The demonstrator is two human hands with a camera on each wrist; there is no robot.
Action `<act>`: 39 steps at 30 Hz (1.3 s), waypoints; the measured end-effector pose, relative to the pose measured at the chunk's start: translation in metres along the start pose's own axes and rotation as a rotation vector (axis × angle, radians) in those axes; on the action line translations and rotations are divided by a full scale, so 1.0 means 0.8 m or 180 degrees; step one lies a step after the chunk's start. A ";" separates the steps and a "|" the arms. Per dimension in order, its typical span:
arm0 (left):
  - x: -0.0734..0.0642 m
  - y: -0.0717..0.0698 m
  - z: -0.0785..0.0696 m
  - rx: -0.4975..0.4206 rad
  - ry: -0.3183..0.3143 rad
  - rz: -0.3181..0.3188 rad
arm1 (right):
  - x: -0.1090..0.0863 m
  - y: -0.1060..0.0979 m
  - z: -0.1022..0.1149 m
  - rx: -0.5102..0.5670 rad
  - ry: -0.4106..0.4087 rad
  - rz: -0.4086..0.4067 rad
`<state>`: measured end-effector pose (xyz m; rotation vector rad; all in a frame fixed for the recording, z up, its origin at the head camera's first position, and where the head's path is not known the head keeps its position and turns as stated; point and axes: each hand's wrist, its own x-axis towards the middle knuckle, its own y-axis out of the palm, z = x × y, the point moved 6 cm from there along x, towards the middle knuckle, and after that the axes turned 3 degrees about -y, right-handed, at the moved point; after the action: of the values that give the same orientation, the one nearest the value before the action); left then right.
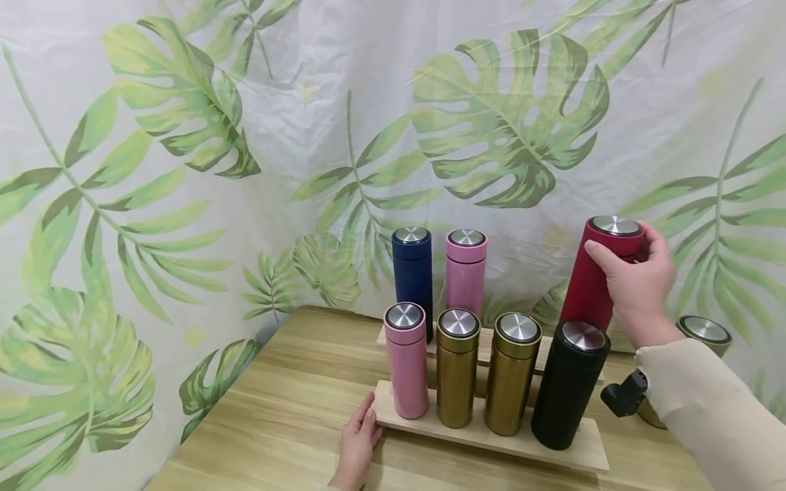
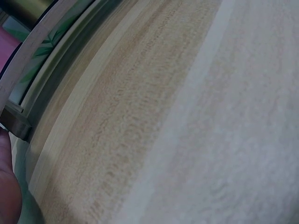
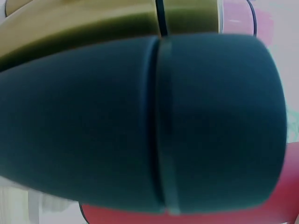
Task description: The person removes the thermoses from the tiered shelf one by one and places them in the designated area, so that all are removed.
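Red bottle (image 1: 585, 290) in right fingers (image 1: 657, 244), well apart from rear pink bottle (image 1: 465, 281).

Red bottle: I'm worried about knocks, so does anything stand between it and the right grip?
Nothing visible: the right grip holds the red bottle. In the head view, the black bottle hides its base.

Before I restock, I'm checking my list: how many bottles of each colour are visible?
Gold bottles: 3
Pink bottles: 2
Blue bottle: 1
Red bottle: 1
Black bottle: 1
Total: 8
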<state>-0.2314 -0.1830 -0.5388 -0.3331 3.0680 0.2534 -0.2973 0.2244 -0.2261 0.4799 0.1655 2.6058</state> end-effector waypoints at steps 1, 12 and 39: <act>0.000 -0.001 -0.001 -0.0008 0.0005 -0.0005 | 0.000 -0.003 0.000 0.0039 0.0023 -0.0004; -0.002 -0.005 0.002 -0.0025 -0.0016 -0.0055 | 0.001 -0.036 -0.005 -0.0143 0.0150 -0.0073; 0.003 -0.002 0.001 0.0026 -0.0032 0.0018 | -0.035 -0.144 -0.037 -0.0161 -0.0073 -0.0867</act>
<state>-0.2337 -0.1847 -0.5398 -0.3219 3.0597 0.2421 -0.2348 0.3108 -0.2855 0.4365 0.1458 2.3320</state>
